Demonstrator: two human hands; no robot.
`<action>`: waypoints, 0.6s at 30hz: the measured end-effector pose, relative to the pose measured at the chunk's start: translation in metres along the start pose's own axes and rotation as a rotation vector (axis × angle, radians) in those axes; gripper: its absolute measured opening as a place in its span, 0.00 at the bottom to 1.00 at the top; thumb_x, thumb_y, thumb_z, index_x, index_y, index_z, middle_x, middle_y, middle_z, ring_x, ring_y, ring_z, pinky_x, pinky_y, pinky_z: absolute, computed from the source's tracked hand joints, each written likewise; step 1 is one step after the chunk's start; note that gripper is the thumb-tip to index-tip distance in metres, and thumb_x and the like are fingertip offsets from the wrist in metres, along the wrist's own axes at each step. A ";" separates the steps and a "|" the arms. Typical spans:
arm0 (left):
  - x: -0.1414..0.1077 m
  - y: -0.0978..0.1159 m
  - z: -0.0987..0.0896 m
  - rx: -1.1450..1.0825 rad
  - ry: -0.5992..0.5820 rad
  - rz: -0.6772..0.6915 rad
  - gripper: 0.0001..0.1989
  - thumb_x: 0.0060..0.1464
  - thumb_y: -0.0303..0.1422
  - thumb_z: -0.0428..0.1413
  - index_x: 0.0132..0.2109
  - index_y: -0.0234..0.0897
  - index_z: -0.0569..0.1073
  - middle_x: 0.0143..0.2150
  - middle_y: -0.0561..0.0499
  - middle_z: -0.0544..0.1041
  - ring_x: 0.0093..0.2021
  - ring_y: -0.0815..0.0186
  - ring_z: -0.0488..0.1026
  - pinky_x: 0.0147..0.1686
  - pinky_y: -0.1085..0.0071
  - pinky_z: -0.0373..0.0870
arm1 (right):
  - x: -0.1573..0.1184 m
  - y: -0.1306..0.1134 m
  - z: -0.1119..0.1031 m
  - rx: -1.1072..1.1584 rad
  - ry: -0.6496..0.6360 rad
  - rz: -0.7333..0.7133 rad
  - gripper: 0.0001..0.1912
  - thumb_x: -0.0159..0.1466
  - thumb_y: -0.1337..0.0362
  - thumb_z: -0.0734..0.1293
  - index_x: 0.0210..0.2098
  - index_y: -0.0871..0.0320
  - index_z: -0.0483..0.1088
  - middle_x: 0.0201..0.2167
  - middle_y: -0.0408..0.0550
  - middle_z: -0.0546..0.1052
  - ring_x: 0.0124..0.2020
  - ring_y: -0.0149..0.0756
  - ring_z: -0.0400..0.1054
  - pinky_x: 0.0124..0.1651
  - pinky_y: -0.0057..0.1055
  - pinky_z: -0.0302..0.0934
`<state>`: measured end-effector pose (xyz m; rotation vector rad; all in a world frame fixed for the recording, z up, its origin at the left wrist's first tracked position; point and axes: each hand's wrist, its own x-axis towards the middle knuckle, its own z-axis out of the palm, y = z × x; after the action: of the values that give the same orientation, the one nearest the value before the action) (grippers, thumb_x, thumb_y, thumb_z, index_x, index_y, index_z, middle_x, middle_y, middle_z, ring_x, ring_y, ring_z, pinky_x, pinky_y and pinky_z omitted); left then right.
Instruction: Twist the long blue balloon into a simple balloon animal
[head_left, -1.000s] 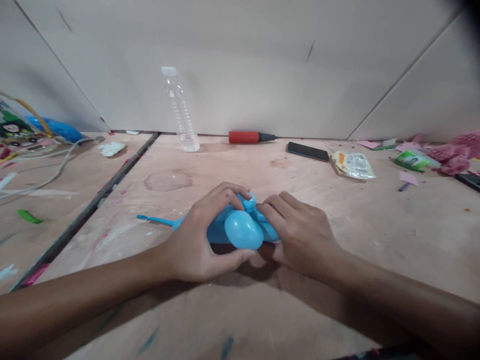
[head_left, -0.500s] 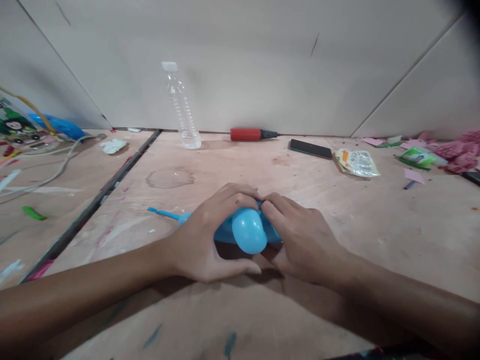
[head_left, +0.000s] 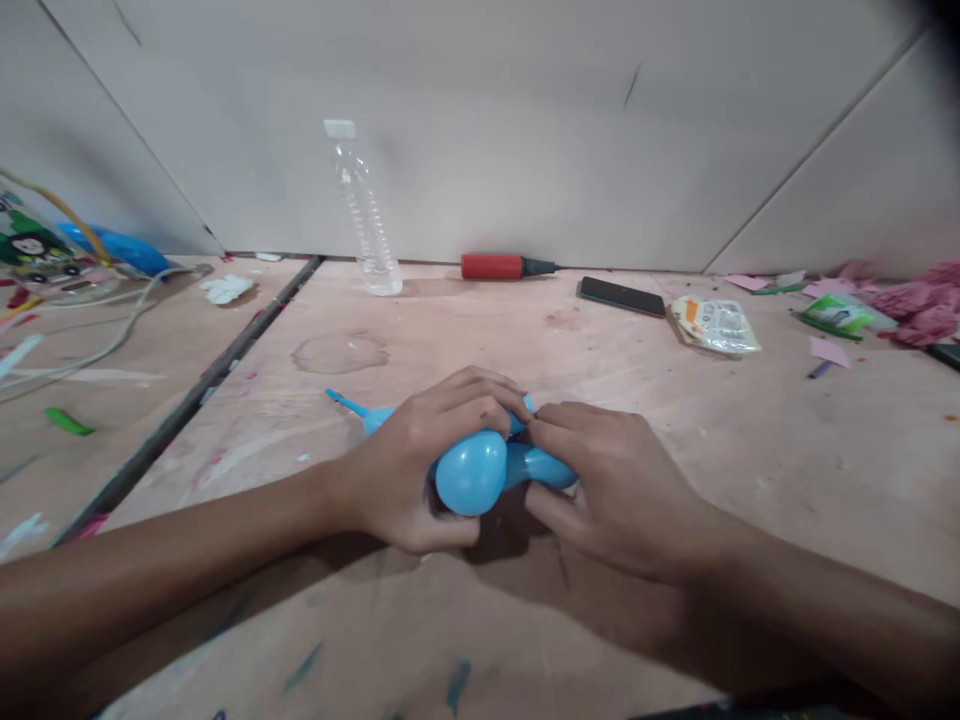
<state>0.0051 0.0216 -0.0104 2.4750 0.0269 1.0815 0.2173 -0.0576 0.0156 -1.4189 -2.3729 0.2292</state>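
Observation:
A light blue twisted balloon (head_left: 471,472) lies low over the wooden table (head_left: 615,360), held between both hands. My left hand (head_left: 409,465) wraps around its left side, thumb under the round bubble and fingers over the top. My right hand (head_left: 611,490) grips the longer bubble on the right, fingertips meeting the left hand's at the twist. The balloon's thin uninflated tail (head_left: 343,402) sticks out to the left past my left hand. Much of the balloon is hidden under my fingers.
Along the back wall stand a clear plastic bottle (head_left: 361,212), a red hand pump (head_left: 501,267) and a dark phone (head_left: 621,297). A small packet (head_left: 714,325) and pink scraps (head_left: 911,305) lie at right. Cables (head_left: 105,335) and a green scrap (head_left: 67,422) lie left of a dark gap (head_left: 196,395).
The round bubble has shifted left and lower in my left hand, and a longer bubble now shows by my right hand. The tail has swung further back. Both hands stayed on the balloon.

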 end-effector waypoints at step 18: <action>-0.008 0.006 0.011 0.511 -0.118 0.303 0.04 0.62 0.29 0.59 0.43 0.34 0.74 0.50 0.34 0.82 0.60 0.44 0.76 0.56 0.53 0.80 | 0.015 0.031 0.009 1.265 -0.594 0.499 0.11 0.55 0.66 0.64 0.29 0.60 0.79 0.27 0.50 0.83 0.27 0.38 0.78 0.30 0.29 0.70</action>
<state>0.0060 0.0106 -0.0201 3.0768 -0.1263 1.1588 0.2322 -0.0289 0.0006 -1.2290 -1.4370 2.0416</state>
